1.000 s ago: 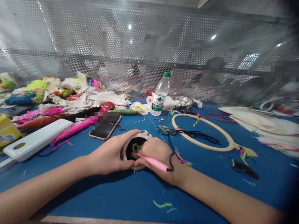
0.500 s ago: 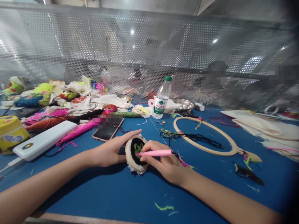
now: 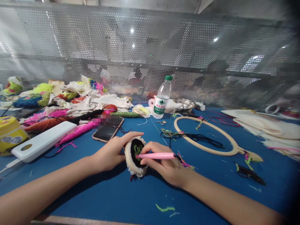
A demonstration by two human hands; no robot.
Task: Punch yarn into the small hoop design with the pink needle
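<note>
A small round embroidery piece [image 3: 131,161] with a cream, frayed rim is tilted up above the blue table. Its black face carries green and pink yarn stitches. Around its left side my left hand [image 3: 110,153] is closed, thumb below and forefinger along the top. My right hand [image 3: 167,165] pinches a pink punch needle pen [image 3: 157,155], whose tip meets the black face. Dark yarn trails from the pen's rear end. The needle itself is too small to make out, and my right fingers cover part of the piece's right edge.
A phone [image 3: 107,129], white power bank [image 3: 44,142] and yellow tub [image 3: 11,134] lie left, before heaped yarn and cloth [image 3: 98,101]. A water bottle [image 3: 161,100] stands behind my hands. Right are a wooden hoop [image 3: 208,150], black yarn [image 3: 203,140] and cream fabric [image 3: 269,123].
The round piece has tilted slightly and shifted a little left and down with my left hand. The pen stays against its face, its rear end slightly lower and further right.
</note>
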